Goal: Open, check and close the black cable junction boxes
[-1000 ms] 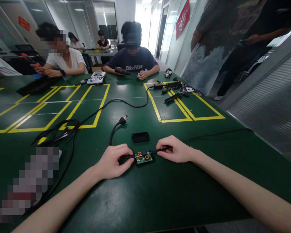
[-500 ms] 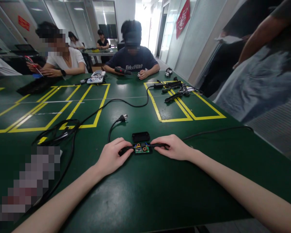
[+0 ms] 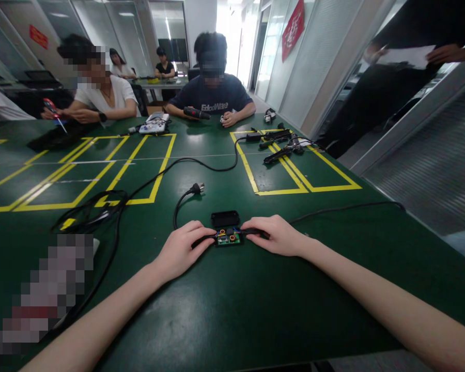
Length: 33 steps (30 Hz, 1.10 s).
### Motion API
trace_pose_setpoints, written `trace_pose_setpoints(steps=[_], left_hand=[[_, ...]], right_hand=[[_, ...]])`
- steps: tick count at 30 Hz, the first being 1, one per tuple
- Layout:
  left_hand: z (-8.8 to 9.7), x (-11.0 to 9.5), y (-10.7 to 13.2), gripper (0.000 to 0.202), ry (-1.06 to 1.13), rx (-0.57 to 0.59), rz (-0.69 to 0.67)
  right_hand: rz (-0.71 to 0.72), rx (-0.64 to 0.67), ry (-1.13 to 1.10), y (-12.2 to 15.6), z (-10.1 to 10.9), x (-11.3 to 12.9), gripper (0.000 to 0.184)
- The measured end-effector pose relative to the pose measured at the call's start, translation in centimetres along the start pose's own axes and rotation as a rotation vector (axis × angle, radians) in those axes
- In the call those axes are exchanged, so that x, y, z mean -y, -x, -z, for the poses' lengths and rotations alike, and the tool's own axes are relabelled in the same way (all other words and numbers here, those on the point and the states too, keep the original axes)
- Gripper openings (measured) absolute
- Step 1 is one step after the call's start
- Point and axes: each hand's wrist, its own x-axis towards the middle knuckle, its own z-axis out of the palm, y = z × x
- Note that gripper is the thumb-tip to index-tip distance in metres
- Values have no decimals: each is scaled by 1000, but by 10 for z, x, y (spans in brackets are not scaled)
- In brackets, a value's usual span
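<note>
Between my hands lies a small green circuit board point(image 3: 223, 239) in an open black case, with copper-wound ring coils and thin coloured wires. My left hand point(image 3: 186, 245) pinches the black power cord point(image 3: 203, 239) at the case's left end. At the right end, my right hand point(image 3: 273, 235) is closed on another black cable point(image 3: 256, 232). A black case cover point(image 3: 225, 218) rests just behind the board, inner side up. Behind my left hand, a cord curves up to a black plug point(image 3: 196, 189) with metal prongs.
A coiled black cable point(image 3: 89, 212) and a blurred-out strip-like object point(image 3: 50, 289) lie to the left. Yellow tape point(image 3: 281, 192) marks rectangles on the green table. Black adapters and cables point(image 3: 277, 147) sit at the back right. Across the table, one person holds a power screwdriver point(image 3: 197, 112), another a red-handled screwdriver point(image 3: 54, 111).
My hands and the board have barely shifted, slightly to the right on the left side. The standing person at right has moved back from the table, papers in hand.
</note>
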Motion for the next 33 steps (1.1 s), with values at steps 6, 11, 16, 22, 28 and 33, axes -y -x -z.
trace_pose_setpoints(steps=[6,11,16,22,28,33], left_hand=[[0,-1,1,21,-12,6,-4],[1,-4,1,24,-57,16,-37],[4,-5,0,26,-137,28,-100],[3,-3,0,29,-331,50,-155],[3,-5,-2,29,-441,74,-160],[4,-7,-4,30,-479,97,-131]], right_hand=[[86,-12,59,0,0,-1,26],[124,-22,114,-1,-2,-1,30],[158,-38,166,-3,-4,0,29],[185,-78,205,-6,-5,-2,25],[244,-42,262,-10,-1,0,27],[226,-51,280,-11,0,1,25]])
